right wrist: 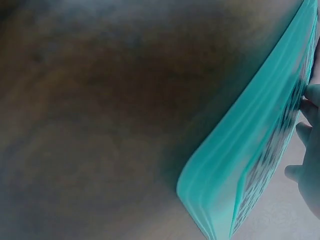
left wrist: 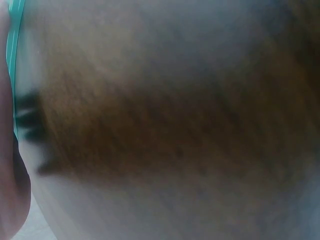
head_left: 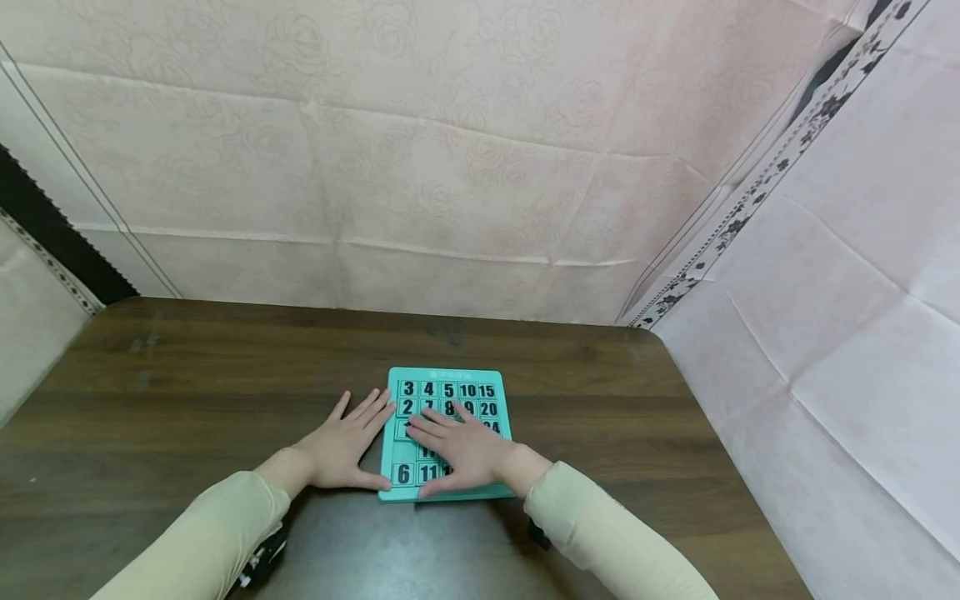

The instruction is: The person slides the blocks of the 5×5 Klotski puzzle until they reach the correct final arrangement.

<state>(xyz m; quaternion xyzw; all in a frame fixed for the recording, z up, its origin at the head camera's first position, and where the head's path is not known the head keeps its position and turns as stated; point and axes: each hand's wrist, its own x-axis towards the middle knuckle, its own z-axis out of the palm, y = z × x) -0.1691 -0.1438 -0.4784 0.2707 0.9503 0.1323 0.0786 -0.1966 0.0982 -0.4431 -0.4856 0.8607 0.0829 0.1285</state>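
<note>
A teal number board (head_left: 446, 375) with black-numbered tiles lies flat on the table, its numbers such as 3, 4, 5, 10 and 15 facing up. My left hand (head_left: 341, 447) rests at the board's left edge, fingers spread, fingertips and thumb touching its rim. Across the tiles lies my right hand (head_left: 472, 454), fingers spread, hiding several of them. In the right wrist view the board (right wrist: 220, 165) shows its side and corner, with my right hand's fingers (right wrist: 304, 132) over its face. The left wrist view catches part of my left hand (left wrist: 11, 190) beside the teal edge (left wrist: 14, 55).
The brown wooden table (head_left: 225, 358) surrounds the board. Pale patterned cloth (head_left: 450, 167) hangs behind the table's far edge, and more white cloth (head_left: 847, 333) stands to the right. A black strip (head_left: 52, 225) runs down at the left.
</note>
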